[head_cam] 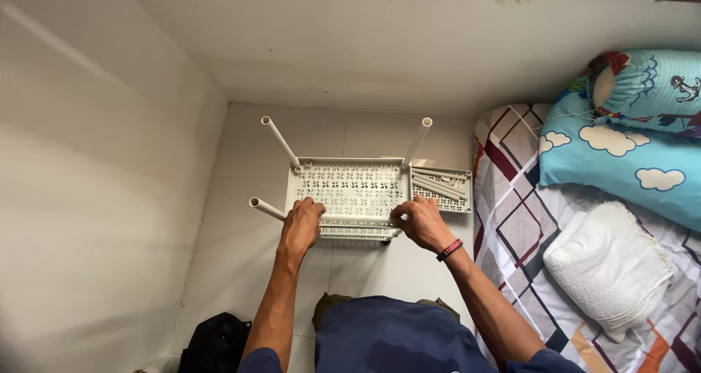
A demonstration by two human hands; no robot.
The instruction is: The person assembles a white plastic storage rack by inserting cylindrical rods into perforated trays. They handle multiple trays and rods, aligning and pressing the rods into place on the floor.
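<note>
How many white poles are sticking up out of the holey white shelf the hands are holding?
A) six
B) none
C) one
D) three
D: three white poles stand out from the corners of the white perforated shelf, two at the far side and one at the near left, while the left hand and right hand grip its near edge.

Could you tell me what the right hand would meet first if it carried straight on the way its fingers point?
The right hand points up-left across the perforated shelf that it grips, so probably more of that shelf panel, then the far-left tube; depth is unclear.
</note>
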